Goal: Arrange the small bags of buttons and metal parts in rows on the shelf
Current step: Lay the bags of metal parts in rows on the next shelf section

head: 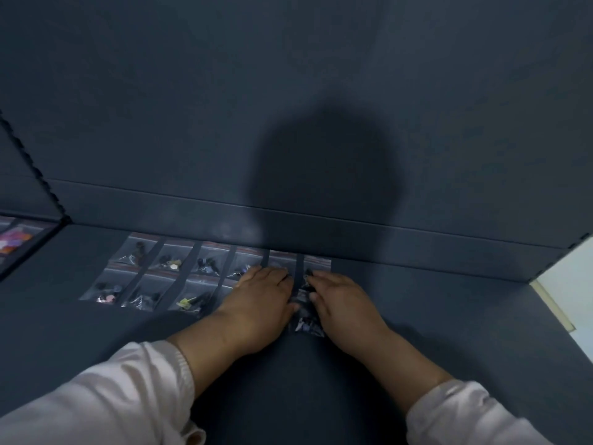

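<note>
Both hands lie at the centre of the frame on a dark shelf (449,316), over the right end of two rows of small clear zip bags. The back row (208,261) runs along the foot of the back wall (192,123) from the centre left to the hands, and six bags show there, each with a red zip strip and a few dark or metal bits inside. The front row (144,292) lies just below it, with three bags showing clear of the hands; one holds a yellow piece (186,303). The left hand (260,297) lies palm down with its fingers (272,273) straight and close together, resting flat across bags of both rows, which it largely hides. The right hand (340,297) is just beside it, its fingers bent at the knuckles and held narrow, their tips touching the rightmost back bag (319,263). Between the two hands lies another bag of dark parts (306,321), with both thumbs touching its upper part; I cannot tell whether the right hand pinches it or only presses on it. Pale pink sleeves (112,396) cover both forearms at the bottom of the frame. A round shadow (321,175) falls on the back wall, and at the left edge a neighbouring compartment (12,242) holds blurred, colourful items.
</note>
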{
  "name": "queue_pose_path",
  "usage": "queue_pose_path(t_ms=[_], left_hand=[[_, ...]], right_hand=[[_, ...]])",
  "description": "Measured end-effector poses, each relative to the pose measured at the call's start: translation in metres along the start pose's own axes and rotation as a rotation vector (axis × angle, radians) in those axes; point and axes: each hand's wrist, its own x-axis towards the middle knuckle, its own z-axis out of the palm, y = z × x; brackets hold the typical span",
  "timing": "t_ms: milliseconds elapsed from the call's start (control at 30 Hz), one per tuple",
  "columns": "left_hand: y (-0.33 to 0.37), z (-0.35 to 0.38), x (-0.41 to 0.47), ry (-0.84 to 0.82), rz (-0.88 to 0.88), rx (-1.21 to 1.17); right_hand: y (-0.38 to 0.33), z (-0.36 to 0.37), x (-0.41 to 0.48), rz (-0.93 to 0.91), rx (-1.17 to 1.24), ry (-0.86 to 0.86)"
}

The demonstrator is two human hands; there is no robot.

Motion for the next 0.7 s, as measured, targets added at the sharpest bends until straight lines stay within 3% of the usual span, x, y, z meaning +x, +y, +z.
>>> queue_pose_path(t_ms=[333,567,700], left_hand=[[-0.005,0.001,-0.003,0.053,-0.005,-0.05],[-0.01,0.002,-0.025,0.218,0.007,-0.111],[-0.007,0.01,-0.037,0.263,0.082,-0.096]], right_hand=[[-0.004,0.0,0.001,-0.013,0.027,0.023],[0.002,0.0,-0.017,0.054,0.089,0.157],[-0.002,0.008,-0.028,0.01,0.049,0.136]])
